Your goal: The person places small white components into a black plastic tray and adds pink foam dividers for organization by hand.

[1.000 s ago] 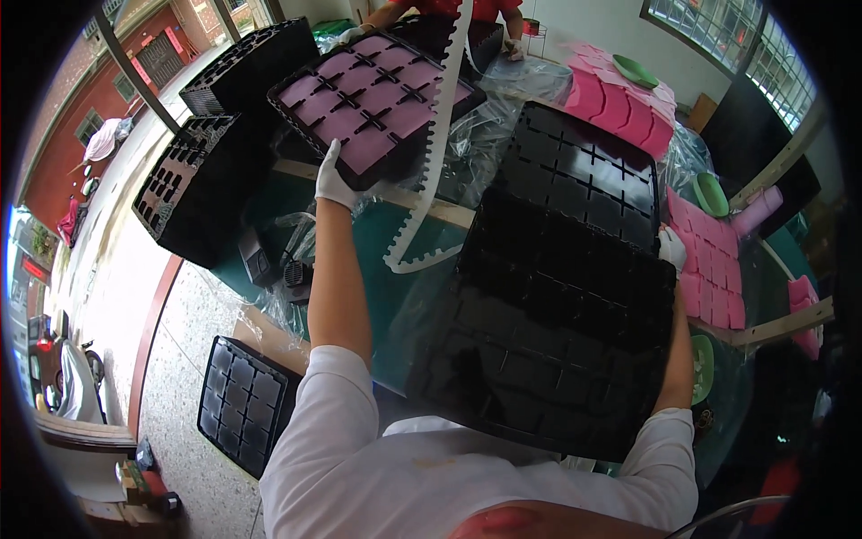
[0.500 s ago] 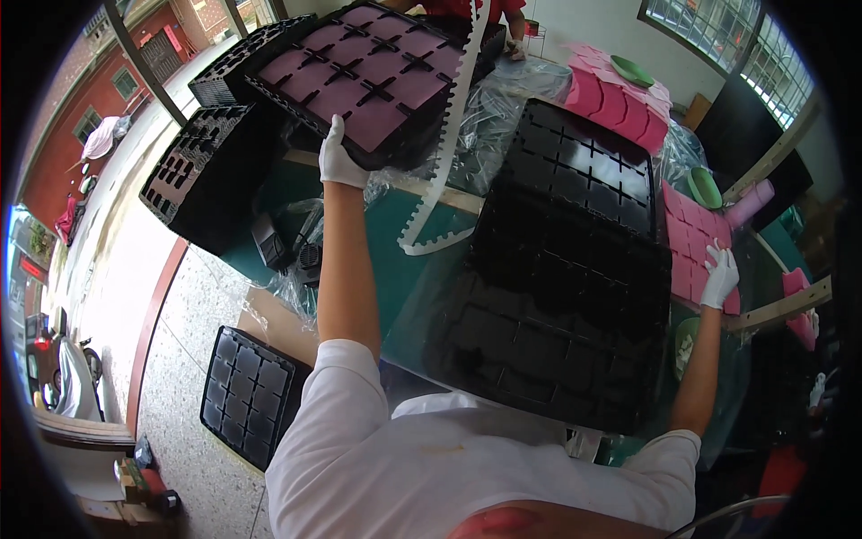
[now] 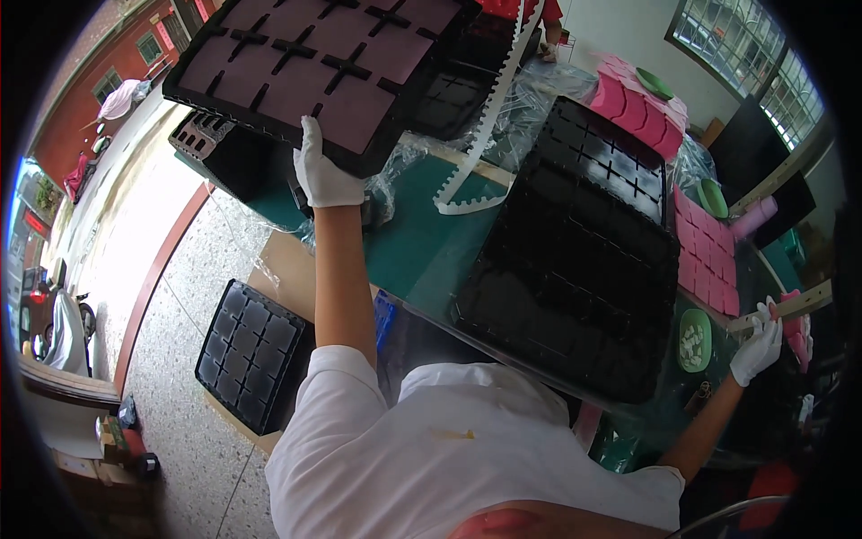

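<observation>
My white-gloved left hand [image 3: 329, 175] grips the near edge of a black plastic tray [image 3: 260, 128], thumb on top. Mauve sheet [image 3: 269, 81] lies in the tray between black cross-shaped dividers, and the tray tilts, its far edge cut off by the picture. At the right edge of the table, my gloved right hand [image 3: 759, 349] reaches out with fingers extended beside a wooden bar [image 3: 790, 305], close to some pink pieces [image 3: 797, 337]. I see nothing held in it. Black gridded trays [image 3: 566, 305] lie in front of me.
Pink sheets [image 3: 705, 256] and a green bowl of small white pieces [image 3: 692, 346] lie right. A white notched strip [image 3: 489, 117] hangs over the green table [image 3: 413, 242]. A person in red [image 3: 549, 13] stands beyond. Another black tray [image 3: 247, 350] is on the left.
The tray with the mauve sheet has come nearer and further left in view, held by my left hand. My right hand has left the pink sheets and moved right, to the wooden bar.
</observation>
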`<state>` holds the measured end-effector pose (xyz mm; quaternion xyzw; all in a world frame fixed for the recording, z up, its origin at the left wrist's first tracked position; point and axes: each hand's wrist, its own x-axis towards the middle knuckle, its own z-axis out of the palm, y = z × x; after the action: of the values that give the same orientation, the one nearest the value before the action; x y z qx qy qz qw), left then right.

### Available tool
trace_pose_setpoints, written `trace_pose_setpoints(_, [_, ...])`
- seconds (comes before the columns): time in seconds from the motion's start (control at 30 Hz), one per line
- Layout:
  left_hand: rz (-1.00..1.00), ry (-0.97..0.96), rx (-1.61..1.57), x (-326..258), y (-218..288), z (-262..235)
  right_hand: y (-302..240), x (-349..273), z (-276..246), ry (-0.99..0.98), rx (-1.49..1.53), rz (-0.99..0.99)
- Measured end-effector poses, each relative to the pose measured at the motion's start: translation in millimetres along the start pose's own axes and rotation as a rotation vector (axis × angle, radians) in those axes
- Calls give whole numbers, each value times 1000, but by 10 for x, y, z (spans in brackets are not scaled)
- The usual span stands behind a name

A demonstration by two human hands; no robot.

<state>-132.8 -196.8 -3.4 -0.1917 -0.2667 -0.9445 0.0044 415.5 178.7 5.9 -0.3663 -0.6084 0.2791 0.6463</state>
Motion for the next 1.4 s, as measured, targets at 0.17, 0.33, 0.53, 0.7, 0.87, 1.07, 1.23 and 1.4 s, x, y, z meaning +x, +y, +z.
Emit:
trace_pose_setpoints(0.17, [-56, 22, -36, -389, 432, -290, -208, -176, -18, -190, -196, -264])
trace_pose_setpoints(0.33, [-156, 40, -106, -858, 817, -512, -548, -480, -171, -396, -105, -582])
trace_pose_setpoints(0.53, [-151, 190, 4, -1206, 823, -892, -584, -476, 175, -482, -101, -484])
trace_pose_setpoints(0.7, [-270, 158, 90, -1412, 870, -1180, -724, -568, 332, -602, 94, -389])
trace_pose_setpoints(0.87, [-266, 144, 242, -1615, 851, -1849, -1184, -862, 583, -844, 260, -474])
trace_pose_setpoints(1.07, [-349, 176, 262, -1751, 879, -2151, -1240, -967, 590, -853, 197, -488])
trace_pose_setpoints(1.23, [-375, 170, 292, -1759, 787, -2361, -1329, -1035, 561, -872, 62, -416])
trace_pose_setpoints(1.4, [-342, -136, 496, -1708, 767, -2353, -1479, -1140, 580, -1009, 42, -338])
